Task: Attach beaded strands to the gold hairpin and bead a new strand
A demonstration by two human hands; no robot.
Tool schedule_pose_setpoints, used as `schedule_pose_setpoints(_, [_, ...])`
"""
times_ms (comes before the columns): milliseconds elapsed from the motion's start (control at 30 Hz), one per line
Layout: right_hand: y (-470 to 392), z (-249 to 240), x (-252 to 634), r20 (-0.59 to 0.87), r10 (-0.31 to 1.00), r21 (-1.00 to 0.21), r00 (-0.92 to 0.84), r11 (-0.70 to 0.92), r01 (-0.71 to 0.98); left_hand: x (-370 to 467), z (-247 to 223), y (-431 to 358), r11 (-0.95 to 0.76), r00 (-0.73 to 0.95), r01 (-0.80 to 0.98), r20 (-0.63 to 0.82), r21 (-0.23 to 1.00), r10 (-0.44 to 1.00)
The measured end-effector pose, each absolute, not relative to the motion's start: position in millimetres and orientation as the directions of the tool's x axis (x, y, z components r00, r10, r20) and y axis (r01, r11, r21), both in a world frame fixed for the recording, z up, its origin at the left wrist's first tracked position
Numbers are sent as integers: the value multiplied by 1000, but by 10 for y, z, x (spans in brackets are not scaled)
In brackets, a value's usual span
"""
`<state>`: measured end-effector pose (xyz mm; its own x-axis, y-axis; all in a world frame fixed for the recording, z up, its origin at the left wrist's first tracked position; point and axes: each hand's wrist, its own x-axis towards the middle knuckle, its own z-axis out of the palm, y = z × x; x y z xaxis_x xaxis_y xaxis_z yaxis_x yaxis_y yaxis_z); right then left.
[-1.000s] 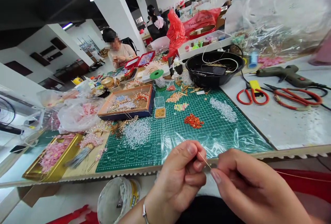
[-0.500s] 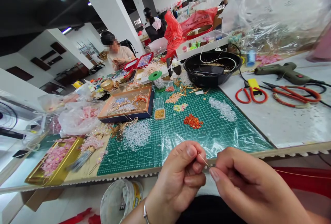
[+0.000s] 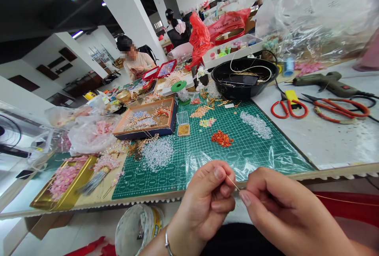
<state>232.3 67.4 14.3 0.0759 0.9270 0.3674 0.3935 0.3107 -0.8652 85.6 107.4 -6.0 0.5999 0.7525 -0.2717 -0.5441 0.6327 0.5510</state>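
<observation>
A thin gold wire (image 3: 233,183) runs taut between my two hands, just off the table's front edge. My left hand (image 3: 209,200) pinches one end between thumb and forefinger, its other fingers curled. Thumb and forefinger of my right hand (image 3: 281,208) close on the wire a short way along, and a length of it trails out to the right. Beyond my hands, orange-red beads (image 3: 222,139) lie heaped on the green cutting mat (image 3: 204,169). Clear beads (image 3: 156,153) are piled at the mat's left, and another clear heap (image 3: 256,125) sits at its right.
Red-handled scissors (image 3: 289,108), pliers (image 3: 340,108) and a glue gun (image 3: 328,84) lie at right. A black bowl (image 3: 242,86) stands behind the mat. At left are an ornament box (image 3: 145,129) and a gold tray (image 3: 62,193). Below is a bucket (image 3: 133,228). A co-worker (image 3: 137,60) sits farther back.
My hands keep nearly the same pose on the wire. The whole scene has shifted very slightly to the right in view.
</observation>
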Motion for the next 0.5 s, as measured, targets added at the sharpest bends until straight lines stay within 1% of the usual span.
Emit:
schedule_pose_setpoints(133, [673,82,2317,410,911,-864,31,378,334,848,-58,1074,628,599,-549,-264,552,756])
schedule_pose_setpoints(367, [658,12,2297,446,894,-826,44,393,405,847,-62,1049,513,503,-578,-219,634,836])
schedule_pose_setpoints(500, [656,43,2291,461,887,-819,29,413,399,844,-55,1035,503,500,-571,-212,648,840])
